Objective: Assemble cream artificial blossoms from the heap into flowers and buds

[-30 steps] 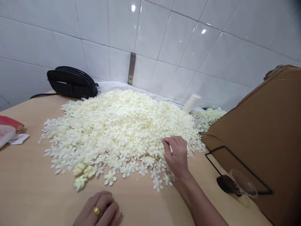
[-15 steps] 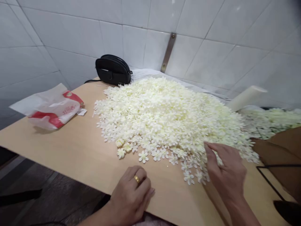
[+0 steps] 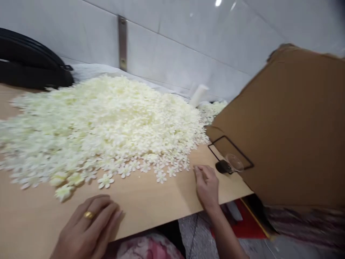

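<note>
My left hand (image 3: 88,226), with a gold ring, rests on the near side of the table, its fingers lying loosely bent on the wood and nothing visible in them. Just beyond it spreads a large heap of cream-white artificial flower heads (image 3: 129,118). A few yellowish, bunched flower heads (image 3: 64,185) lie at the heap's near left edge, and a single flat flower (image 3: 105,180) is close by. To the right of the heap, my right hand (image 3: 207,183) is closed in a pinch above the table; whatever its fingertips may hold cannot be made out.
A black rectangular frame (image 3: 234,147) with a dark rounded pad (image 3: 223,166) stands on the table's right end. Behind it rises a big cardboard box (image 3: 291,133). At the back are a black bag (image 3: 32,64) and a white roll (image 3: 198,95). Something red (image 3: 248,223) lies below the table edge.
The view has swung right, bringing the cardboard box into sight while the plastic bag has left it. My right hand has moved away from the flowers toward the black frame.
</note>
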Motion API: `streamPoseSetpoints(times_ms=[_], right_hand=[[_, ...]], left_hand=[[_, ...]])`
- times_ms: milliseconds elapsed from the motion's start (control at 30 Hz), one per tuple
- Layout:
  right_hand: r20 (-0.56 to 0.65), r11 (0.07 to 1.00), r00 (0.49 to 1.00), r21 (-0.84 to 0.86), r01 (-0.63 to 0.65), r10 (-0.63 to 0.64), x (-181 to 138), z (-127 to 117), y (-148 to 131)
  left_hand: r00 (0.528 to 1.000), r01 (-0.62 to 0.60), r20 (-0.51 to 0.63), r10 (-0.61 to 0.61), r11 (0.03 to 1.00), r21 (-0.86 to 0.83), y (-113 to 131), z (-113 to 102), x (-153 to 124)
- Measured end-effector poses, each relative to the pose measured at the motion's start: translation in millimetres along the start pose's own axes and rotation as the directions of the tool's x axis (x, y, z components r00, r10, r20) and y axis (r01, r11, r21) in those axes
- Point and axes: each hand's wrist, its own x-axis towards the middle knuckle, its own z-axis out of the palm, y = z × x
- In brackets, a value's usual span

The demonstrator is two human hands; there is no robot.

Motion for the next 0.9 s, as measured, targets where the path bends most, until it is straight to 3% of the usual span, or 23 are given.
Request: streamPoseSetpoints(times_ms=[133, 567, 900], right_hand=[[0.04, 0.998, 0.999, -0.059, -0.019, 0.022, -1, 0, -2], [0.141, 0.991, 0.989, -0.123, 0.051, -0.033, 1, 7, -13], [0.11, 0.996, 0.99, 0.002, 0.085, -0.085, -1, 4, -14]], left_hand=[[0.999, -0.049, -0.005, 0.05, 0.999, 0.009, -10, 5, -4], [0.999, -0.049, -0.016, 0.049, 0.998, 0.04, -8, 5, -6], [1.0, 0.018, -0.008, -0.018, 1.0, 0.013, 13, -8, 14]])
